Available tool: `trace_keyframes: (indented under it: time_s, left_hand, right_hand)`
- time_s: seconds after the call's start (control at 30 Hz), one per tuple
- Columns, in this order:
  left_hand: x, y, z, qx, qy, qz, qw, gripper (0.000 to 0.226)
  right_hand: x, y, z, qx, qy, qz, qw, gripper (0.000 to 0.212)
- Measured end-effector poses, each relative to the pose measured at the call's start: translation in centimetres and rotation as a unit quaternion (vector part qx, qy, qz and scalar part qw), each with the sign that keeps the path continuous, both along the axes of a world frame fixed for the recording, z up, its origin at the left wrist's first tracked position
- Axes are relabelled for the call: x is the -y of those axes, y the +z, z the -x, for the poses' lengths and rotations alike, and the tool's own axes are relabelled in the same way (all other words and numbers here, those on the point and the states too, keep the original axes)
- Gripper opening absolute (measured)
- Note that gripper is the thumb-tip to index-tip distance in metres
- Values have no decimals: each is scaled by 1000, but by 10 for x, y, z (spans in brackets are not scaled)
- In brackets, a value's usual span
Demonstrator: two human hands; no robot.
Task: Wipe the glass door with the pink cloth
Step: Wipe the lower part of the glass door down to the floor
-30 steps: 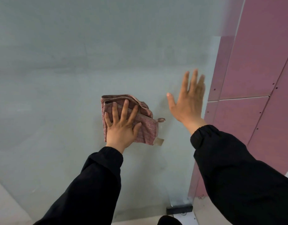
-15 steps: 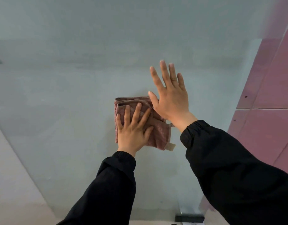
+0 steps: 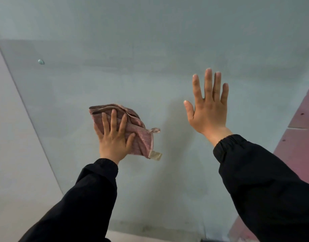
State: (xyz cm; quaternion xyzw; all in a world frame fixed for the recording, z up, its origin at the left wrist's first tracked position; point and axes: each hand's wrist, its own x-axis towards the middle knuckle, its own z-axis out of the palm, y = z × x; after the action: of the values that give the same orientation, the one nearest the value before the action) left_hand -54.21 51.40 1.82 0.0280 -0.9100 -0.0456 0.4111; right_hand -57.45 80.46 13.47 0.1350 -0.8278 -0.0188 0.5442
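With spread fingers my left hand point(image 3: 113, 138) only presses the pink cloth point(image 3: 138, 137) on the glass door point(image 3: 150, 67), my right hand point(image 3: 208, 110) open-palmed at three o'clock; unpinched, the cloth could slip.

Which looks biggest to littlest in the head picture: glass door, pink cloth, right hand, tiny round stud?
1. glass door, fills most of the view.
2. pink cloth and right hand look about alike; the left hand covers part of the cloth, so I won't rank them.
3. round stud, by far the smallest.
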Motion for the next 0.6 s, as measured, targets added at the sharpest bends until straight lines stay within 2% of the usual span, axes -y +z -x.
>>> trace_keyframes:
  time_s: [0.17, 0.33, 0.5, 0.6]
  left_hand:
    - [-59, 16, 7, -72, -43, -46, 995, 82]
    - [-111, 29, 17, -101, -79, -15, 992, 79]
    - [-86, 21, 24, -141, -83, 34, 986, 71]
    - [-58, 18, 25, -141, -53, 7, 989, 73]
  right_hand:
    - [0, 1, -1, -2, -5, -9, 1000, 69]
    - [0, 1, -1, 2, -8, -19, 1000, 70]
    - [-1, 1, -2, 5, -14, -16, 1000, 68]
    - [0, 1, -1, 10, -18, -15, 1000, 68]
